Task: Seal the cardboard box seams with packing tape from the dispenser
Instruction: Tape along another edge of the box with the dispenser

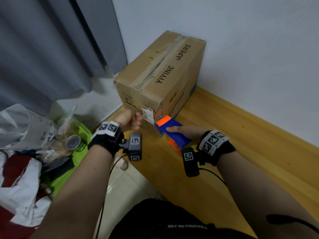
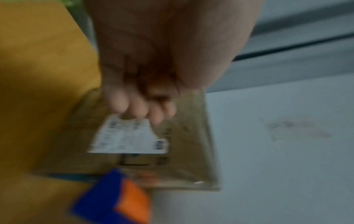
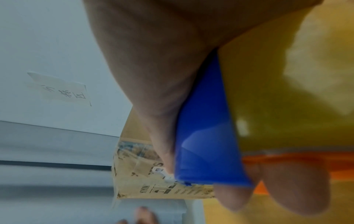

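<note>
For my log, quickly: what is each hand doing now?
Left hand: fingers curled, holding nothing visible.
Right hand: grips the tape dispenser.

Matt, creased cardboard box (image 1: 160,73) with glossy old tape; smooth blue-and-orange plastic dispenser (image 1: 172,131); smooth wooden tabletop (image 1: 241,144).

On the top flap of the cardboard box (image 1: 165,69), centre of the head view, black capitals read "YIYING" and then "APERS"; the letters between are faded. The right wrist view shows "YIYIN" printed on the box's end face, lower middle of the frame. A white shipping label (image 1: 148,115) sits on the box's near end, its print too small to read. A paper note (image 3: 61,89) on the wall, upper left of the right wrist view, bears handwritten Chinese characters. Mirrored white lettering runs across the person's black shorts (image 1: 187,226) at the bottom of the head view
</note>
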